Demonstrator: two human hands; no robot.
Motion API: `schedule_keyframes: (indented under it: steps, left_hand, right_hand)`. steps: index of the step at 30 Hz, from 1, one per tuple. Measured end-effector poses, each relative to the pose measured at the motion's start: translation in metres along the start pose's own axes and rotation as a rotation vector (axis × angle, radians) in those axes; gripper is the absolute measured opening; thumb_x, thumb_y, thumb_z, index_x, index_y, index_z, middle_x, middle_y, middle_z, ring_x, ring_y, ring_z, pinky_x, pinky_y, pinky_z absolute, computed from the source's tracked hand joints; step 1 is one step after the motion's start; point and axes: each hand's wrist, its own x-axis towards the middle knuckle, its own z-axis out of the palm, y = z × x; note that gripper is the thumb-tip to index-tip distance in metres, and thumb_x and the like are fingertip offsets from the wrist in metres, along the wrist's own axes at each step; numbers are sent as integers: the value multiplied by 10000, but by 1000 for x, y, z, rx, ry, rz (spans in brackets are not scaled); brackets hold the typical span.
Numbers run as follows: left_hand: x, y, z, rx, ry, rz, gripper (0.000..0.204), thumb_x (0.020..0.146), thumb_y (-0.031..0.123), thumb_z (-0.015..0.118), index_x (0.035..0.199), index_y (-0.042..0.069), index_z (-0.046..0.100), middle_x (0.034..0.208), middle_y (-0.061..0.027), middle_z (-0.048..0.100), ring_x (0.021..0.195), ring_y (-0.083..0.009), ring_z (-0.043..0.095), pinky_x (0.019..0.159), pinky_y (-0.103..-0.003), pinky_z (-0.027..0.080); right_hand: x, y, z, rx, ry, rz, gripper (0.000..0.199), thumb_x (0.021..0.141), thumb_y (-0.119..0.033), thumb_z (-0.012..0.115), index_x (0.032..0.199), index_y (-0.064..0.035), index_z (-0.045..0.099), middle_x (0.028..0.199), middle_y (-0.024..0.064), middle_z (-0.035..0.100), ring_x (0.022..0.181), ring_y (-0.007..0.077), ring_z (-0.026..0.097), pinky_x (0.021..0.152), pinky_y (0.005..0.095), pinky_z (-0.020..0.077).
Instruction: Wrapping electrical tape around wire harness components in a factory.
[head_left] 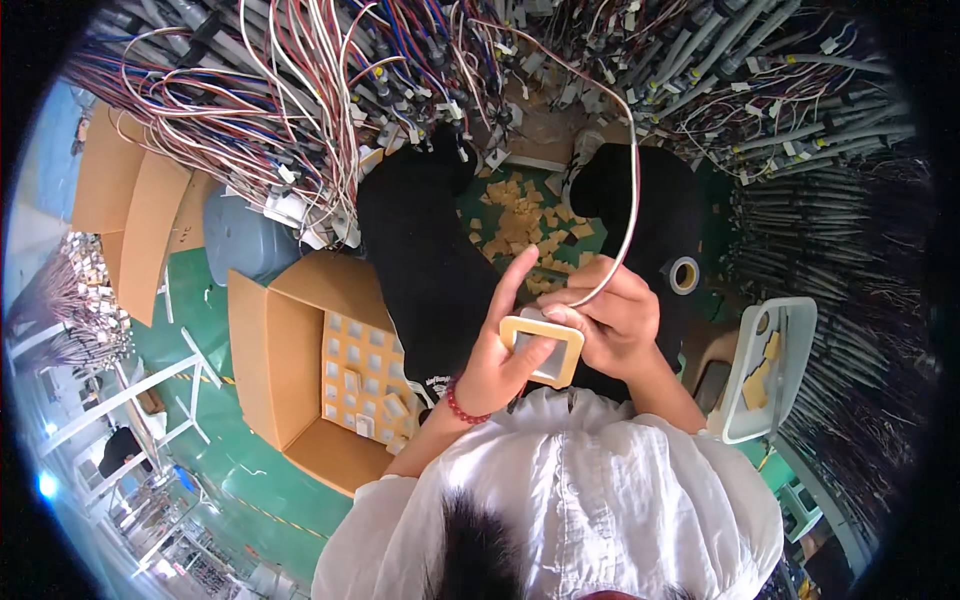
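Note:
My left hand (482, 362) grips a small square frame-shaped piece (574, 358) with a tan border and a grey-white middle. Its thumb lies across the face of the piece, and the index finger points up and away. Close beside it, my right hand (622, 318) is closed on the end of a thin white cable (634, 175) at the far edge of the piece. The cable arcs up and away toward the wire bundles. Whether its end touches the piece is hidden by my fingers.
An open cardboard box (300, 360) with rows of similar square pieces stands at the left. A clear plastic bin (800, 350) holding tan scraps is at the right, near a tape roll (683, 276). Paper scraps (520, 212) litter the green floor; wire bundles (290, 90) hang ahead.

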Motion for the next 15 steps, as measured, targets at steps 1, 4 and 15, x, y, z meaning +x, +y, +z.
schedule_keyframes:
  steps: [1, 4, 15]
  left_hand:
    - [-1, -1, 1, 3, 7, 0, 752, 903, 99, 575, 1464, -1, 86, 1365, -71, 373, 1006, -74, 496, 877, -223, 408]
    - [-1, -7, 5, -6, 39, 39, 736, 902, 85, 566, 1464, 5, 98, 1242, -46, 469, 944, -66, 506, 840, -214, 417]
    - [0, 21, -11, 1024, -46, 209, 898, 767, 172, 690, 1434, -38, 128, 1059, -213, 595, 886, -343, 633, 728, -397, 523]
  right_hand:
    - [-1, 1, 0, -68, 22, -54, 128, 667, -49, 738, 789, -22, 707, 736, 87, 578, 628, 215, 583, 531, 311, 463]
    - [-3, 0, 1, -150, 54, -126, 141, 650, -51, 737, 782, -17, 700, 728, 81, 572, 618, 214, 575, 514, 308, 456]
    - [10, 12, -29, 345, -432, 392, 226, 741, -102, 749, 952, -29, 716, 874, 87, 645, 793, 189, 600, 731, 299, 474]
